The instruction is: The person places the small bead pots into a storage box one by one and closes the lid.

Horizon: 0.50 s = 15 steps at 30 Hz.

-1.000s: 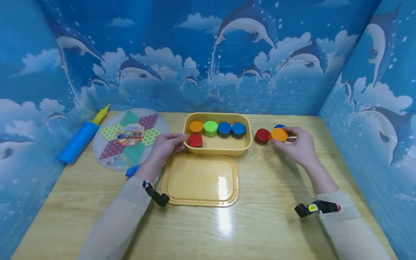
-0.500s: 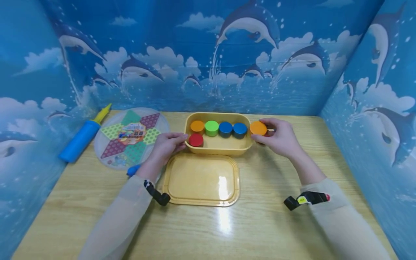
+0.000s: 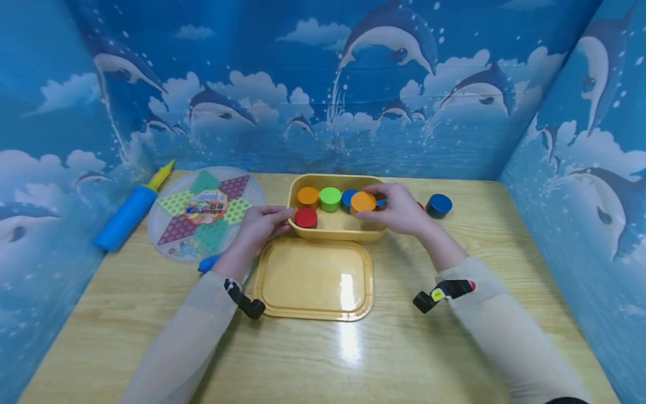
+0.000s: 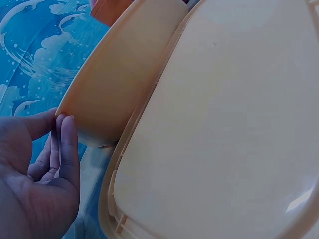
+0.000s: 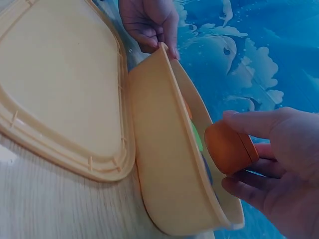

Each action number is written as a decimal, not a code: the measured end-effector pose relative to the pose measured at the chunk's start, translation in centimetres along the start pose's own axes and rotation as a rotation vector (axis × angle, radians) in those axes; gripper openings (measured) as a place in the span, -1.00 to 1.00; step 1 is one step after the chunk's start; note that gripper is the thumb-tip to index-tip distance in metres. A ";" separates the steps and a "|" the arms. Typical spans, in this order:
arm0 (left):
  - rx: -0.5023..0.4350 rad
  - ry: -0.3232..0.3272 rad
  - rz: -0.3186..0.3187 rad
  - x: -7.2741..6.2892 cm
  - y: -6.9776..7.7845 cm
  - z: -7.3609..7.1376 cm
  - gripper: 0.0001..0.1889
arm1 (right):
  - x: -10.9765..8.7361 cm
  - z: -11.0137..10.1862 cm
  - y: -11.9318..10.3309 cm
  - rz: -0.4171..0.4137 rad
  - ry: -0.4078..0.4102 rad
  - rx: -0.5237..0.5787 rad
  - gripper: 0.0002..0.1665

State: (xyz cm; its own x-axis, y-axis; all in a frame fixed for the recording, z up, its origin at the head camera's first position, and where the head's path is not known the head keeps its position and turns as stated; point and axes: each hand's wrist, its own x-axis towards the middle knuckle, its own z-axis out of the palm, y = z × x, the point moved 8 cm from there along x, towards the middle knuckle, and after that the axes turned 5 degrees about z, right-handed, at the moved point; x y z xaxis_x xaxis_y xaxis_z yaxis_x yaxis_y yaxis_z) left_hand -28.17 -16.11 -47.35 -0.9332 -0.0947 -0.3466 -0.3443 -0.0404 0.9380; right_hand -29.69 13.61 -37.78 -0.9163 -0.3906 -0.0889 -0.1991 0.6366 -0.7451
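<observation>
My left hand (image 3: 263,227) pinches the left rim of a tan plastic box (image 3: 335,224), thumb and fingertips right at the edge. With my right hand (image 3: 402,209) I hold a small orange round tub (image 5: 229,148) over the right part of the box. Inside the box sit another orange tub (image 3: 308,197), a green tub (image 3: 330,199), a red tub (image 3: 305,217) and blue ones, partly hidden behind the held tub and hand. On the table beyond my right hand stands a blue tub (image 3: 438,206); a red one (image 3: 420,206) shows only a sliver.
A flat tan lid (image 3: 314,280) lies in front of the box. To the left are a round star-patterned game board (image 3: 204,210) and a blue pump (image 3: 126,219) with a yellow tip. Dolphin-printed curtains (image 3: 323,112) stand behind and at both sides.
My right hand has carried the orange tub leftward from the table's right side to over the box, uncovering the blue tub on the table. My left hand stays at the box rim.
</observation>
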 end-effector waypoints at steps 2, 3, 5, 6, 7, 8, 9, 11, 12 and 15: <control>-0.008 0.001 0.000 0.1 -0.1 0.0 -0.58 | 0.5 0.7 -0.3 -0.011 -0.025 -0.008 -0.21; -0.012 0.002 0.001 0.1 -0.1 0.0 -0.59 | 0.8 1.1 -0.5 -0.022 -0.038 -0.010 -0.22; -0.021 0.004 0.003 0.2 -0.1 -0.1 -0.60 | 1.2 1.8 -0.9 -0.050 -0.065 -0.018 -0.22; -0.025 0.004 0.004 0.2 -0.1 -0.1 -0.60 | 1.5 2.1 -1.1 -0.066 -0.076 -0.024 -0.22; -0.028 0.004 0.004 0.2 -0.1 -0.1 -0.61 | 1.7 2.4 -1.3 -0.081 -0.085 -0.036 -0.23; -0.032 0.004 0.006 0.2 -0.1 -0.1 -0.61 | 2.0 2.7 -1.5 -0.094 -0.092 -0.050 -0.23; -0.032 0.005 0.007 0.2 -0.1 -0.1 -0.62 | 2.2 2.9 -1.7 -0.104 -0.101 -0.065 -0.23; -0.032 0.006 0.007 0.2 -0.1 -0.1 -0.63 | 2.6 3.4 -1.9 -0.112 -0.121 -0.100 -0.22; -0.031 0.006 0.008 0.2 -0.2 -0.1 -0.63 | 2.9 3.7 -2.0 -0.111 -0.135 -0.113 -0.21; -0.030 0.004 0.010 0.2 -0.2 -0.1 -0.63 | 3.3 4.5 -2.2 -0.107 -0.187 -0.133 -0.21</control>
State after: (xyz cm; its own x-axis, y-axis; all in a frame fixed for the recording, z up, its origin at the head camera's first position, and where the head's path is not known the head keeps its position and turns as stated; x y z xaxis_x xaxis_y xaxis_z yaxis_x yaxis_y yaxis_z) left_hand -28.34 -16.20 -47.61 -0.9361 -0.0991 -0.3375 -0.3318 -0.0695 0.9408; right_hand -30.73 7.89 -39.38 -0.8099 -0.5686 -0.1438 -0.3470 0.6622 -0.6642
